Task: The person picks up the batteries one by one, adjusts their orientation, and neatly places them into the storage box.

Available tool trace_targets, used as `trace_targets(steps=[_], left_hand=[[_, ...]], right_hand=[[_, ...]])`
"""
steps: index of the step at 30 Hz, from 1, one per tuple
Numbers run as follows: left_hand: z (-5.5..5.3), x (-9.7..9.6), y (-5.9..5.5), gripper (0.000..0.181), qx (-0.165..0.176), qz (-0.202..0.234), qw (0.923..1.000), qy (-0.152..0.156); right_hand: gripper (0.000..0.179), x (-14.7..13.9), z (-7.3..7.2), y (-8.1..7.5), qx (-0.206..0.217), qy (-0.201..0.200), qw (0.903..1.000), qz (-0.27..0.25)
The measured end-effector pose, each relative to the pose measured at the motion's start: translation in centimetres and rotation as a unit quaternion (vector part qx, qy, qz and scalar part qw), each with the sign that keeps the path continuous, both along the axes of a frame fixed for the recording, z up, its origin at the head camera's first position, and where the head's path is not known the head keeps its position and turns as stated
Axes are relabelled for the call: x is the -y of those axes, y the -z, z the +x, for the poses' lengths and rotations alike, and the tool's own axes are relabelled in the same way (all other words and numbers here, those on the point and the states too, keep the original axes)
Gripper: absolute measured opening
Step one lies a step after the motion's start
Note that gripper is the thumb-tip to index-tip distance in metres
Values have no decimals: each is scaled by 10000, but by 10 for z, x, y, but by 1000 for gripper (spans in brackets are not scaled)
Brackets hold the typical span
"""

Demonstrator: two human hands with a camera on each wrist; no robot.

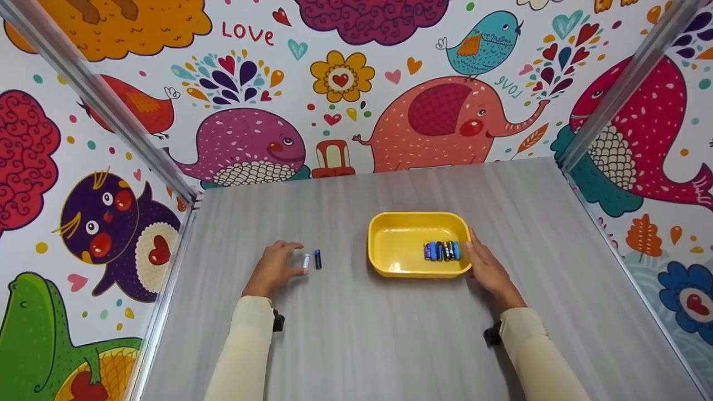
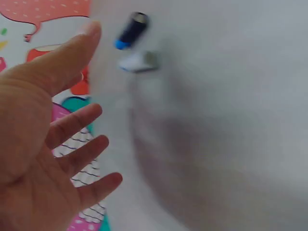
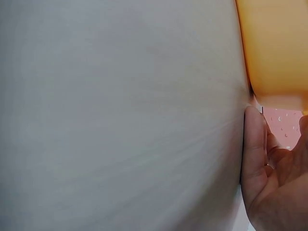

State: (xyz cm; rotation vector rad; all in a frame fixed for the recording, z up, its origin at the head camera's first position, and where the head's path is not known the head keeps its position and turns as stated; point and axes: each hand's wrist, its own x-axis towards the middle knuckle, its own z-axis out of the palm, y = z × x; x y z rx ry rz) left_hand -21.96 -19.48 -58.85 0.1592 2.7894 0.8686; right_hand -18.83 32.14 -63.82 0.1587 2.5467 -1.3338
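Observation:
My left hand (image 1: pixel 274 267) reaches over the table with its thumb and fingers spread apart. A white battery (image 1: pixel 306 261) lies just at its fingertips, and beyond it lies a dark battery with a blue end (image 1: pixel 318 259). The left wrist view has both the white battery (image 2: pixel 139 61) and the dark battery (image 2: pixel 132 31) in front of the hand, blurred, with a gap between them and the palm. My right hand (image 1: pixel 490 271) rests its fingers along the right side of a yellow plastic tray (image 1: pixel 390 272). Inside that tray, several batteries (image 1: pixel 442 250) lie side by side near the right wall.
A grey wood-grain table (image 1: pixel 356 340) carries everything. Patterned panels with cartoon animals, such as a pink elephant (image 1: pixel 434 128), stand behind it and at both sides. Metal posts (image 1: pixel 128 111) rise at the table's back corners.

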Motion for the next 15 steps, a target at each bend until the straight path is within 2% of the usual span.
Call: trace_targets(steps=[4,6,11,15], left_hand=[[5,3,13,65,-21,-113,9999,-67],[6,3,17,66,-73,-176,9998,-74],[5,2,20,66,-161,-336,9993,-33],[5,2,22,63,-170,-405,9990,-22]], right_hand=[[66,0,0,-1,61,12,10000,40],[67,0,0,-1,-42,9,10000,68],[68,1,1,0,-332,-28,9994,96],[68,2,0,0,-193,-21,9998,107]])
